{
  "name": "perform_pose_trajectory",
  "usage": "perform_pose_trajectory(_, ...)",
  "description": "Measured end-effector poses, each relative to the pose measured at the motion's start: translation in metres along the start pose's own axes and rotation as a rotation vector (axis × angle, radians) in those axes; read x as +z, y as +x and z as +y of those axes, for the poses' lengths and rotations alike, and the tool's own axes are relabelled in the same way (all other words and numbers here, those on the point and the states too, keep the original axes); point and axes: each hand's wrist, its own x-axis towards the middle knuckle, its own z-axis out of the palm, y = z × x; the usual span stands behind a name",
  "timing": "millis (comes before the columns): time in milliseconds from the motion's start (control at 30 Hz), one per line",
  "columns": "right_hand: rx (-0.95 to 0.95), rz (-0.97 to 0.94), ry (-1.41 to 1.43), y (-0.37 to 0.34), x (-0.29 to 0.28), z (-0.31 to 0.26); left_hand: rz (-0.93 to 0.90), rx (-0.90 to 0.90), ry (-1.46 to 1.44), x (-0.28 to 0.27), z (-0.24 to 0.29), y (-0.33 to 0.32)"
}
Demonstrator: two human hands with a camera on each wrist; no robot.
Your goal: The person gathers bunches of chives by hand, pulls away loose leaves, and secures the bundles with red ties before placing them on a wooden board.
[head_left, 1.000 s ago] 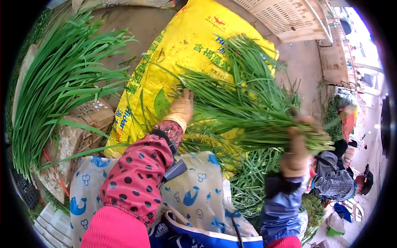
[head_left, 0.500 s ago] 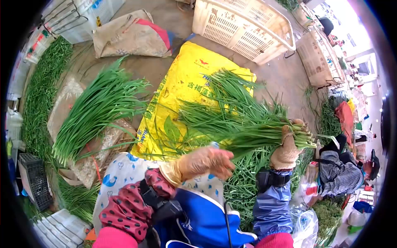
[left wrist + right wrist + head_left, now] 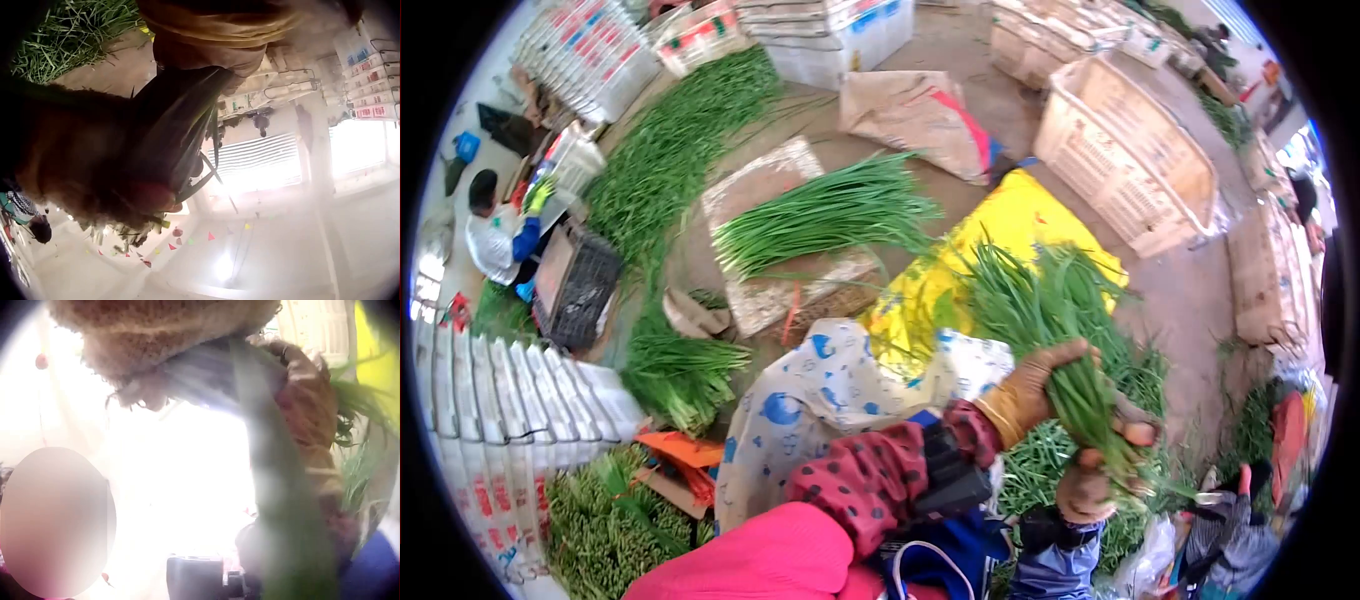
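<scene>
Two gloved hands (image 3: 1025, 395) (image 3: 1088, 488) grasping one leafy green bunch (image 3: 1084, 398), yellow sack (image 3: 1025, 212) and pale crate (image 3: 1105, 165) beyond

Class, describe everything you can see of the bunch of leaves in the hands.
A slanting bunch of long, narrow, fresh-looking green leaves, gathered tight where held and fanning out towards the yellow sack. The left hand grips it midway, the right hand nearer its base. Whether its far end touches anything is unclear.

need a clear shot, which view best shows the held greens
The head view: the held greens show bright with distinct leaves. The left wrist view shows them dark, partly covered; the right wrist view, only blurred parts.
</scene>
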Motion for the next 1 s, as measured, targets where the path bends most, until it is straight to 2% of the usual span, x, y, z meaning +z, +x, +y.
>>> perform_pose_trajectory(33, 0.054, -0.012, -0.111, -0.004, -0.008, -0.002, 0.003, 0.037, 0.058, 0.004, 0.005, -0.003)
perform_pose_trajectory(67, 0.325, -0.034, 0.109, 0.003, -0.015, -0.021, 0.007, 0.069, 0.116, 0.004, 0.009, -0.002)
perform_pose_trajectory(133, 0.492, -0.153, -0.319, 0.016, -0.06, -0.026, 0.03, 0.149, 0.212, 0.011, 0.017, 0.007)
perform_pose_trajectory(167, 0.563, -0.24, -0.525, 0.021, -0.083, -0.029, -0.018, 0.216, 0.307, 0.015, 0.018, 0.008)
perform_pose_trajectory(200, 0.454, -0.378, -1.182, 0.031, -0.118, -0.014, -0.067, 0.286, 0.401, 0.019, 0.019, 0.011)
perform_pose_trajectory(233, 0.473, -0.162, -1.05, 0.04, -0.117, -0.016, -0.114, 0.359, 0.493, 0.023, 0.021, 0.014)
perform_pose_trajectory(267, 0.428, -0.159, -0.942, 0.051, -0.118, -0.026, -0.123, 0.385, 0.628, 0.026, 0.021, 0.017)
perform_pose_trajectory(333, 0.474, -0.155, -0.55, 0.076, -0.09, -0.04, -0.133, 0.409, 0.892, 0.026, 0.017, 0.025)
perform_pose_trajectory(367, 0.425, -0.197, -0.496, 0.088, -0.072, -0.046, -0.148, 0.384, 0.994, 0.023, 0.016, 0.032)
perform_pose_trajectory(467, 0.189, -0.302, -0.243, 0.121, -0.024, -0.034, -0.242, 0.496, 1.382, 0.037, 0.014, 0.038)
perform_pose_trajectory(500, 0.248, -0.336, -0.286, 0.13, -0.016, -0.031, -0.212, 0.536, 1.5, 0.038, 0.014, 0.04)
perform_pose_trajectory(533, 0.307, -0.378, -0.324, 0.134, -0.009, -0.024, -0.107, 0.411, 1.682, 0.041, 0.021, 0.043)
perform_pose_trajectory(567, 0.337, -0.383, -0.293, 0.131, -0.006, -0.006, -0.156, 0.34, 1.343, 0.024, 0.023, 0.05)
perform_pose_trajectory(633, 0.396, -0.391, -0.232, 0.123, -0.001, 0.029, -0.197, 0.293, 1.142, -0.01, 0.037, 0.059)
perform_pose_trajectory(700, 0.529, -0.342, 0.206, 0.11, 0.006, 0.082, -0.224, 0.326, 1.426, -0.04, 0.063, 0.061)
perform_pose_trajectory(767, 0.649, -0.429, 0.263, 0.096, 0.007, 0.135, -0.063, -0.069, 0.543, -0.073, 0.079, 0.07)
perform_pose_trajectory(833, 0.555, -0.66, -0.46, 0.078, 0.008, 0.167, -0.067, -0.163, 0.17, -0.127, 0.091, 0.079)
perform_pose_trajectory(867, 0.474, -0.77, -0.82, 0.072, 0.01, 0.18, 0.117, -0.105, 0.298, -0.147, 0.096, 0.076)
perform_pose_trajectory(900, 0.271, -0.794, -0.892, 0.072, 0.019, 0.178, 0.299, -0.051, 0.425, -0.149, 0.099, 0.068)
perform_pose_trajectory(933, 0.247, -0.71, -0.764, 0.067, 0.023, 0.2, 0.212, -0.007, 0.527, -0.18, 0.101, 0.069)
perform_pose_trajectory(967, 0.27, -0.742, -0.774, 0.064, 0.016, 0.213, 0.127, 0.046, 0.625, -0.21, 0.103, 0.071)
perform_pose_trajectory(1000, 0.293, -0.771, -0.783, 0.067, 0.019, 0.213, 0.048, 0.107, 0.715, -0.215, 0.106, 0.068)
